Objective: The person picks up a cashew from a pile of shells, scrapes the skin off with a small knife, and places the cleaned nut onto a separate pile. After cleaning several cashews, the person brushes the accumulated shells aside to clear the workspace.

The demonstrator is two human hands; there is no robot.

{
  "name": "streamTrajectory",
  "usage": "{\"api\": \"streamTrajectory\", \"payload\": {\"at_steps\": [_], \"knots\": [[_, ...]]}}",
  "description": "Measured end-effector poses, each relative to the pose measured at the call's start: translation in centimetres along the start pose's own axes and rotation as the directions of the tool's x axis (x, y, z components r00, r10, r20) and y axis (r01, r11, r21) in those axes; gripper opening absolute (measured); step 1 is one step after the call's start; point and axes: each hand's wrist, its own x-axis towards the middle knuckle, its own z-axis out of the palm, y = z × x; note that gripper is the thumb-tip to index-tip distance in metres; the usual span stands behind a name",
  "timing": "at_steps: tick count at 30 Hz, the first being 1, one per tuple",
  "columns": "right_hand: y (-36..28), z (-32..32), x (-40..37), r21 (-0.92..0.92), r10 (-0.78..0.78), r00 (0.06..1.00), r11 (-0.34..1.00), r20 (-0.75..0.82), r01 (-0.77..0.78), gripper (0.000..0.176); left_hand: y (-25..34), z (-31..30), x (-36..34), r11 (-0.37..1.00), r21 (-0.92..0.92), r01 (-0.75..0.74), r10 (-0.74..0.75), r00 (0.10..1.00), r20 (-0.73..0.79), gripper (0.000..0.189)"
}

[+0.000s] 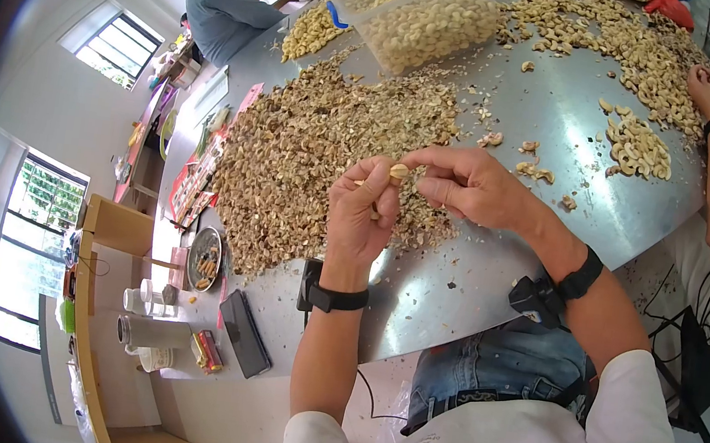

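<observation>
- Cream-coloured, one nut (398, 171) stands at the fingertips of the left hand (362, 213), above the near part of the brown heap (321, 141) of flakes on the table (557, 114).
- The left hand grasps the nut between thumb and forefinger, its other fingers folded towards the palm; whether they hold anything more cannot be told.
- The right hand (472, 183) comes in from the side, fingers bent, the forefinger's tip at the nut or just beside it. Whether it grips the nut or only touches it cannot be told.
- A light, firm pinch seems best: too hard a squeeze could split the nut, too loose a one could let it slip into the heap, where it would be hard to find.
- The left hand would do well to serve as the steady holder, leaving the facing side of the nut bare for the right hand's fingertips.
- Small strokes and slight turns of the nut should suit better than strong pulls.
- Working over the heap is sensible, since loose bits would drop there and not among the pale nuts in the tub (429, 34) or the small pile (639, 144) to the right.
- The co-worker's hands (708, 93) are well apart, beyond that pile, so both elbows have room.
</observation>
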Motion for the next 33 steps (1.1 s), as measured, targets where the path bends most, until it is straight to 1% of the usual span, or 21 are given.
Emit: {"api": "streamTrajectory", "payload": {"at_steps": [2,5,6,9,12,15,18,19,20,21,24,26,28,31,33], "knots": [[0.3,0.0,0.0,-0.016,-0.008,1.000,1.000,-0.004,0.008,0.031,0.0,0.3,0.0,1.000,0.005,-0.001,0.001,1.000,-0.029,0.013],[0.6,0.0,0.0,0.001,0.010,1.000,1.000,-0.003,-0.010,0.031,0.2,-0.1,0.0,1.000,0.020,0.002,-0.003,1.000,0.019,0.011],[0.5,0.0,0.0,0.012,0.021,1.000,1.000,-0.002,-0.020,0.031,0.2,0.0,0.0,0.999,0.033,-0.002,0.002,1.000,0.004,0.011],[-0.2,-0.1,-0.2,0.065,0.106,0.994,0.992,0.000,-0.106,0.028,0.2,0.3,-0.1,0.998,0.065,-0.005,0.007,0.999,-0.039,0.011],[0.7,0.1,-0.1,-0.024,0.043,0.998,0.999,-0.050,-0.045,0.028,0.3,0.3,-0.1,0.998,0.070,0.008,-0.003,0.998,-0.066,0.011],[1.4,0.3,0.1,-0.134,-0.069,0.994,0.989,-0.089,0.057,0.028,0.3,0.4,-0.1,0.999,0.033,0.023,-0.021,0.997,-0.075,0.011],[1.8,0.8,0.3,-0.157,-0.128,0.982,0.982,-0.137,0.106,0.028,0.4,0.2,-0.1,0.999,-0.020,0.037,-0.038,0.997,-0.069,0.011],[1.5,0.8,0.2,0.013,-0.007,0.992,1.000,-0.126,0.008,0.028,0.4,0.1,-0.1,0.998,-0.039,0.039,-0.042,0.996,-0.076,0.011],[1.0,0.7,0.1,0.180,0.112,0.989,0.979,-0.095,-0.093,0.027,0.4,0.1,-0.1,0.997,-0.058,0.041,-0.046,0.996,-0.082,0.011],[0.7,0.6,-0.1,0.339,0.222,0.974,0.920,-0.045,-0.194,0.027,0.4,0.1,0.0,0.997,-0.058,0.042,-0.046,0.996,-0.082,0.011],[0.8,0.9,0.0,0.373,0.262,0.962,0.903,-0.083,-0.214,0.026,0.5,0.0,0.1,0.998,-0.052,0.032,-0.037,0.996,-0.086,0.013],[1.2,1.1,0.2,0.230,0.144,0.982,0.967,-0.126,-0.112,0.027,0.3,0.0,0.1,0.999,-0.035,0.016,-0.019,0.996,-0.088,0.014],[1.7,1.2,0.3,0.083,0.040,0.986,0.996,-0.159,-0.027,0.027,0.1,0.0,0.2,1.000,-0.013,0.008,-0.009,0.997,-0.074,0.015],[2.5,1.2,0.4,-0.148,-0.097,0.973,0.987,-0.210,0.066,0.027,0.1,0.6,0.2,1.000,-0.011,0.021,-0.021,0.996,-0.087,0.016],[2.8,1.3,0.6,-0.313,-0.199,0.952,0.942,-0.231,0.121,0.027,0.0,0.6,0.2,0.999,-0.016,0.031,-0.033,0.995,-0.094,0.016]]}}
